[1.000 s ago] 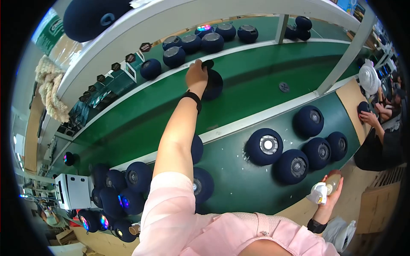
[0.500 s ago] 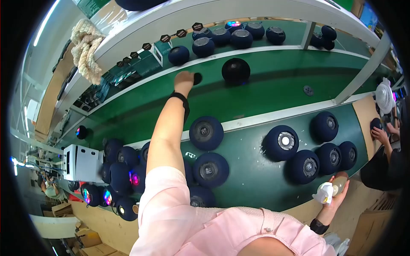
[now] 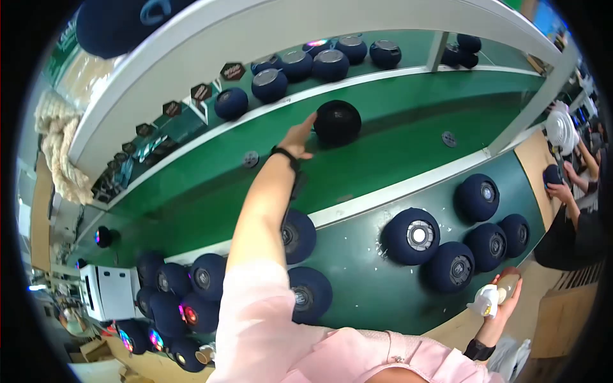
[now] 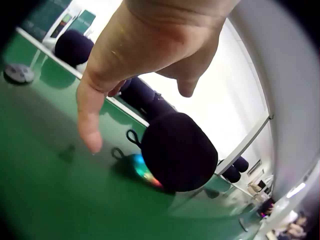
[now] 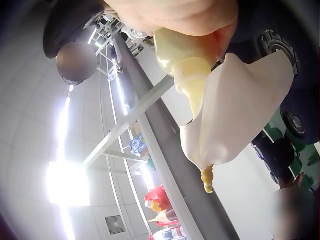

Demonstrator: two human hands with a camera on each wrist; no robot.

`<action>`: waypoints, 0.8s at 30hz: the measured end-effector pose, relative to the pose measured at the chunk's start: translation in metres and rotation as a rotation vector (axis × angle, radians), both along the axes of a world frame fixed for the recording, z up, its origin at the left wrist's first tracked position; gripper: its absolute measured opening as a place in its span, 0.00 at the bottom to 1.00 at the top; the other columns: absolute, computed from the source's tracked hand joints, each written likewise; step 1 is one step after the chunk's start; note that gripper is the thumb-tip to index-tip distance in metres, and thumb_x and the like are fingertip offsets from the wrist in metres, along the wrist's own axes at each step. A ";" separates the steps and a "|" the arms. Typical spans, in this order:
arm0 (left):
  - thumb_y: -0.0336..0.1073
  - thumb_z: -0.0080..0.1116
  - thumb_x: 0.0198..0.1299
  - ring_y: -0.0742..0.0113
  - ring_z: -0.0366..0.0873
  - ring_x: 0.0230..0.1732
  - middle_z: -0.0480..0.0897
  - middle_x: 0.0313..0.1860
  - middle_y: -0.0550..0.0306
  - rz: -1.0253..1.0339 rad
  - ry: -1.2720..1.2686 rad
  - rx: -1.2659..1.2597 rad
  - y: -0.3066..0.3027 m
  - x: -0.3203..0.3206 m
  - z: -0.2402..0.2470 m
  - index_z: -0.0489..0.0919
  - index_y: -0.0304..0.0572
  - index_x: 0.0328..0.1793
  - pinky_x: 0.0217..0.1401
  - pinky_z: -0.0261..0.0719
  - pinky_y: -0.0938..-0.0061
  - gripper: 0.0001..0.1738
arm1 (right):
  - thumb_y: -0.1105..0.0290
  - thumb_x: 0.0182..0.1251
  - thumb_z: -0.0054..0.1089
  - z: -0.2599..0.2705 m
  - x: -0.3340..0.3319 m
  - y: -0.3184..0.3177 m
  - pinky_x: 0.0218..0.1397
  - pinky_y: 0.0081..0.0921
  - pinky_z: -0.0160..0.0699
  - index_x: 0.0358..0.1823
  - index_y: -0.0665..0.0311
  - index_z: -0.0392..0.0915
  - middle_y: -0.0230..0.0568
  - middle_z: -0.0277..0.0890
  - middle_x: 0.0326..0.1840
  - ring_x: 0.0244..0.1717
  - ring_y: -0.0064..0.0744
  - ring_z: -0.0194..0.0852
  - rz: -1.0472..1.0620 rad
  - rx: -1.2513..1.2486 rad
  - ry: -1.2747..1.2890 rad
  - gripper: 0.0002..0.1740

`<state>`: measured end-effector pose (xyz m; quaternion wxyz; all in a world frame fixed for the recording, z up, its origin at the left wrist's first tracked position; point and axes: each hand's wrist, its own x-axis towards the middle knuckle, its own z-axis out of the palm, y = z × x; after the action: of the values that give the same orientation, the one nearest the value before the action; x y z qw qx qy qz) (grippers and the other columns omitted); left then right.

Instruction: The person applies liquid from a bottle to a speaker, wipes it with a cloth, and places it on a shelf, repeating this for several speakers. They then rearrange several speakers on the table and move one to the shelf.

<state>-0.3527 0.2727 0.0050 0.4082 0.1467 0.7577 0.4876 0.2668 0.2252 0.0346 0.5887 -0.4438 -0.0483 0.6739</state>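
Head view: left hand point(image 3: 299, 136) extended, fingers straight, released, just beside black speaker point(image 3: 337, 122) on green belt point(image 3: 396, 147). Right hand point(image 3: 509, 292) grasps bottle point(image 3: 501, 275) wrapped in white cloth point(image 3: 485, 300).
Left wrist view: fingers point(image 4: 90, 120) clear of speaker point(image 4: 177, 150).
Right wrist view: fingers point(image 5: 170, 15) curled round bottle point(image 5: 185, 65).

The right hand point(image 5: 170, 14) hides much of the bottle point(image 5: 184, 70).

Factory assembly line. A long green conveyor belt point(image 3: 396, 153) runs across the middle. Dozens of identical round navy speakers point(image 3: 412, 236) sit on the green table point(image 3: 364, 284), with more on the shelf point(image 3: 415, 51) at 12 o'clock. Another worker point(image 3: 568, 223) and a fan point(image 3: 562, 127) are at 3 o'clock.
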 end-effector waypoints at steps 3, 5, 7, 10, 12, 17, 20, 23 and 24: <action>0.62 0.57 0.48 0.52 0.72 0.51 0.68 0.60 0.47 0.028 -0.146 0.041 0.040 0.012 -0.014 0.62 0.46 0.67 0.40 0.78 0.53 0.43 | 0.53 0.57 0.62 -0.004 0.003 0.006 0.39 0.30 0.81 0.50 0.59 0.72 0.39 0.76 0.44 0.37 0.37 0.75 -0.029 -0.008 -0.001 0.24; 0.58 0.60 0.48 0.53 0.72 0.52 0.69 0.59 0.47 0.063 -0.176 0.071 0.063 0.023 -0.027 0.60 0.45 0.67 0.42 0.77 0.52 0.43 | 0.55 0.55 0.64 -0.006 0.005 0.005 0.40 0.30 0.81 0.50 0.59 0.72 0.39 0.75 0.45 0.38 0.37 0.74 -0.056 -0.011 -0.006 0.24; 0.47 0.65 0.45 0.54 0.72 0.53 0.71 0.56 0.48 0.277 -0.123 0.006 0.073 0.035 -0.027 0.68 0.42 0.60 0.47 0.74 0.51 0.35 | 0.55 0.55 0.64 -0.009 0.013 0.007 0.40 0.30 0.81 0.50 0.60 0.72 0.39 0.75 0.45 0.38 0.37 0.74 -0.068 -0.070 0.000 0.24; 0.31 0.66 0.40 0.46 0.74 0.51 0.69 0.54 0.34 0.421 -0.089 0.115 0.072 0.040 -0.031 0.57 0.31 0.62 0.38 0.77 0.47 0.42 | 0.56 0.55 0.64 -0.013 0.013 0.008 0.42 0.31 0.80 0.50 0.61 0.72 0.39 0.75 0.45 0.39 0.37 0.74 -0.109 -0.111 -0.001 0.24; 0.30 0.65 0.40 0.46 0.74 0.50 0.71 0.52 0.35 0.388 -0.273 0.232 0.059 0.048 -0.012 0.60 0.32 0.60 0.40 0.75 0.45 0.38 | 0.56 0.56 0.63 -0.011 0.017 0.009 0.44 0.31 0.79 0.50 0.61 0.71 0.39 0.74 0.46 0.40 0.38 0.74 -0.137 -0.068 -0.008 0.24; 0.43 0.56 0.49 0.48 0.75 0.51 0.77 0.51 0.56 0.178 -0.768 0.519 0.033 0.035 0.011 0.75 0.56 0.48 0.51 0.62 0.33 0.18 | 0.54 0.56 0.62 -0.011 0.031 0.018 0.46 0.32 0.78 0.52 0.61 0.71 0.39 0.73 0.48 0.42 0.39 0.74 0.000 0.037 -0.036 0.26; 0.47 0.58 0.48 0.48 0.69 0.56 0.75 0.53 0.53 0.175 -0.428 0.737 -0.070 0.066 0.110 0.73 0.53 0.51 0.52 0.60 0.33 0.23 | 0.54 0.59 0.58 -0.003 0.025 0.039 0.55 0.34 0.72 0.57 0.64 0.65 0.45 0.71 0.52 0.51 0.40 0.71 0.102 -0.112 0.268 0.29; 0.53 0.61 0.45 0.53 0.68 0.56 0.74 0.53 0.52 0.188 -0.336 0.841 -0.183 0.105 0.179 0.71 0.53 0.56 0.57 0.56 0.42 0.31 | 0.55 0.59 0.59 -0.019 0.029 0.054 0.63 0.34 0.63 0.60 0.69 0.61 0.50 0.68 0.55 0.56 0.42 0.66 0.187 -0.039 0.308 0.34; 0.54 0.60 0.45 0.54 0.68 0.54 0.75 0.52 0.53 0.213 -0.314 0.874 -0.219 0.111 0.192 0.71 0.54 0.56 0.58 0.55 0.42 0.31 | 0.55 0.58 0.59 -0.019 0.025 0.055 0.65 0.35 0.61 0.60 0.71 0.60 0.51 0.67 0.56 0.58 0.44 0.65 0.180 -0.023 0.305 0.35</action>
<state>-0.2412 0.0535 0.1975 0.3656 0.1508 0.4215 0.8160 0.2919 0.2799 0.0159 0.5212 -0.3369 0.0099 0.7841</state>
